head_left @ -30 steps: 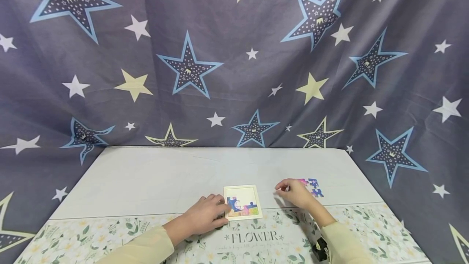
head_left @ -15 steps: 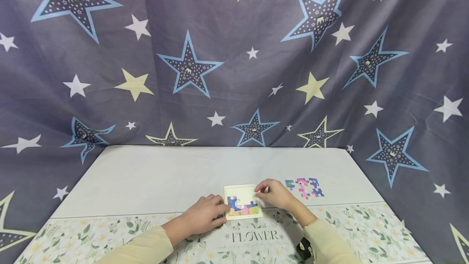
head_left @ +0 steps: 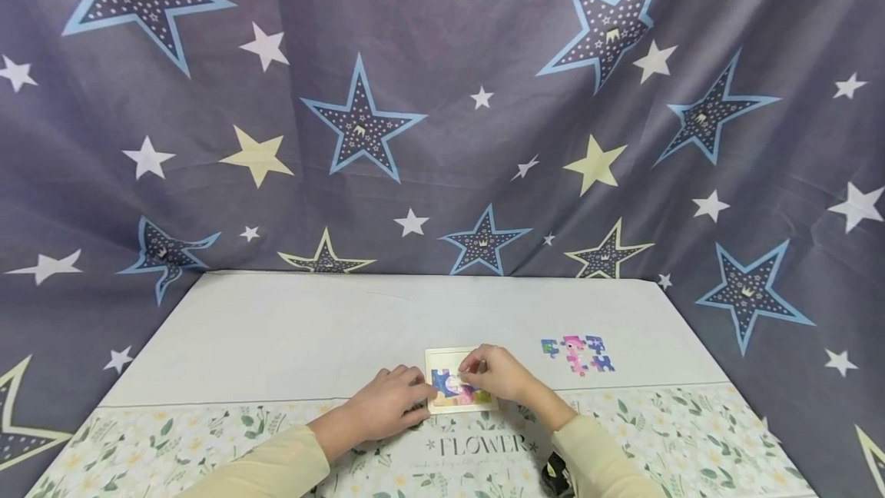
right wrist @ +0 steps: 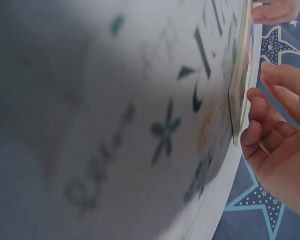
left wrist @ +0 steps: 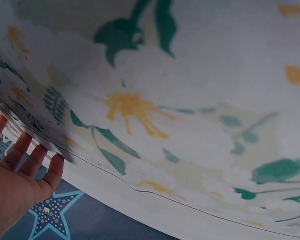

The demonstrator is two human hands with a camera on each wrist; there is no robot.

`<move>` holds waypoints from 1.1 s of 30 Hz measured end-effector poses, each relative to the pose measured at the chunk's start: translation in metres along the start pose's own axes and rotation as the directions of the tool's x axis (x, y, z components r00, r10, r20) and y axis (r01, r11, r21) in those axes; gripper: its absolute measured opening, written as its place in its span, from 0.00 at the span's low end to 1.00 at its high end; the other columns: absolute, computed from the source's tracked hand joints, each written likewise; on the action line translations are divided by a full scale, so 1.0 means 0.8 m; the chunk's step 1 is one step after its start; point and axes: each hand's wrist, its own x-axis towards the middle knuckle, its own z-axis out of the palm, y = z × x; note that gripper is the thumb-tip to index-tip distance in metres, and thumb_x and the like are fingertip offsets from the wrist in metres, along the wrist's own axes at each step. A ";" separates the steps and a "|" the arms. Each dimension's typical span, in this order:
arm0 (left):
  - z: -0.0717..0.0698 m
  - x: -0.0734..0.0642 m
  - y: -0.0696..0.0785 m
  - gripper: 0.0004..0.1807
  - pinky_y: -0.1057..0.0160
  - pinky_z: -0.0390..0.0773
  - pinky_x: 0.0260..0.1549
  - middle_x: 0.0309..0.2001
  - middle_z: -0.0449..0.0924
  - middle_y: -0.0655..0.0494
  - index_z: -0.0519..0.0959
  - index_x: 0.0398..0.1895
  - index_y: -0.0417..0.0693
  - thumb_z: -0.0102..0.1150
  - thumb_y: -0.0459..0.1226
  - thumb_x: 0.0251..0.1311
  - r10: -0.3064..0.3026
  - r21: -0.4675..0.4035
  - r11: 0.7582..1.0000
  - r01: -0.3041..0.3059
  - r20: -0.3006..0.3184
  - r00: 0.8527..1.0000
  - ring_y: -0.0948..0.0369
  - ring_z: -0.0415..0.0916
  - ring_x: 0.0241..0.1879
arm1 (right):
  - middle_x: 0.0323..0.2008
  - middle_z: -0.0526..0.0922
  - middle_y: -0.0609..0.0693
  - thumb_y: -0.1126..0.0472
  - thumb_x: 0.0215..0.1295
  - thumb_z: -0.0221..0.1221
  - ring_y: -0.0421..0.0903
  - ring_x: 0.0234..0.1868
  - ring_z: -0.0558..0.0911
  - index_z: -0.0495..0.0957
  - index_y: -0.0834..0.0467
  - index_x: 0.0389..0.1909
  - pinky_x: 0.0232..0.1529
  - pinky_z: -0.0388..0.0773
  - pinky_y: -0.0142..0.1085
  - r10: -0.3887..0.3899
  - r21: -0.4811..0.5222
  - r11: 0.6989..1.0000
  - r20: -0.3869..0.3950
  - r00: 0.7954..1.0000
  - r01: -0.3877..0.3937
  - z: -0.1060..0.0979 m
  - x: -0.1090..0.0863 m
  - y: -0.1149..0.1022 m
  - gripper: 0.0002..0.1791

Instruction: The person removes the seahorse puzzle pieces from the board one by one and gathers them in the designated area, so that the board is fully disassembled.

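A small square puzzle tray (head_left: 442,351) with a pale rim lies in front of me. Joined colourful pieces (head_left: 442,386) fill its lower left and bottom. My left hand (head_left: 389,404) rests at its left edge, fingers extended, fingertips on the rim. Over the tray's right half, my right hand (head_left: 501,375) has thumb and forefinger brought together, pinching a puzzle piece that the fingers mostly hide. In the right wrist view, that same right hand (right wrist: 280,130) is beside the tray's edge (right wrist: 235,100), its other fingers curled. The left wrist view shows the left hand (left wrist: 20,175) against the tabletop.
Several loose puzzle pieces (head_left: 575,352), pink, blue and green, lie to the right of the tray. A floral cloth (head_left: 207,444) with printed lettering covers the near part of the white table (head_left: 311,329). A star-patterned curtain (head_left: 429,190) hangs behind.
My right hand has travelled left from beside the loose pieces to over the tray, uncovering those pieces. The left hand has stayed at the tray's left edge.
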 end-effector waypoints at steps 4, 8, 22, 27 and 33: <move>0.000 0.001 0.001 0.16 0.56 0.70 0.41 0.48 0.73 0.62 0.75 0.54 0.65 0.49 0.52 0.65 0.000 0.000 1.000 0.000 -0.003 1.000 0.64 0.69 0.46 | 0.31 0.76 0.45 0.62 0.60 0.61 0.37 0.28 0.71 0.82 0.56 0.35 0.28 0.71 0.28 0.004 -0.007 1.000 0.010 1.000 -0.004 0.004 0.001 -0.001 0.04; -0.001 0.001 0.002 0.16 0.56 0.69 0.41 0.48 0.73 0.62 0.75 0.54 0.65 0.49 0.52 0.65 0.000 -0.008 1.000 0.000 0.000 1.000 0.63 0.69 0.47 | 0.31 0.75 0.44 0.62 0.59 0.62 0.37 0.29 0.72 0.82 0.55 0.35 0.30 0.71 0.28 0.016 -0.068 0.998 0.004 1.000 -0.015 0.009 0.005 -0.001 0.04; 0.000 0.001 0.000 0.16 0.56 0.69 0.40 0.48 0.72 0.62 0.75 0.54 0.66 0.49 0.52 0.66 0.008 -0.012 1.000 -0.008 -0.010 1.000 0.63 0.69 0.47 | 0.31 0.74 0.43 0.60 0.58 0.62 0.35 0.29 0.71 0.82 0.54 0.33 0.32 0.71 0.29 0.024 -0.144 0.989 0.003 1.000 -0.024 0.015 0.014 -0.004 0.04; 0.001 0.001 -0.001 0.16 0.56 0.69 0.40 0.48 0.73 0.62 0.76 0.54 0.66 0.49 0.52 0.66 0.005 -0.017 1.000 -0.005 -0.013 1.000 0.63 0.69 0.47 | 0.31 0.74 0.43 0.60 0.58 0.62 0.35 0.29 0.71 0.82 0.54 0.32 0.32 0.71 0.29 0.042 -0.146 0.988 0.002 0.999 -0.041 0.017 0.016 -0.006 0.03; 0.000 0.001 -0.002 0.16 0.56 0.69 0.40 0.48 0.73 0.63 0.76 0.53 0.65 0.49 0.52 0.66 0.005 -0.032 0.999 -0.005 -0.011 1.000 0.63 0.69 0.46 | 0.30 0.75 0.43 0.61 0.59 0.62 0.36 0.28 0.72 0.82 0.54 0.31 0.30 0.71 0.29 0.056 -0.123 0.991 0.007 0.998 -0.055 0.018 0.019 -0.008 0.02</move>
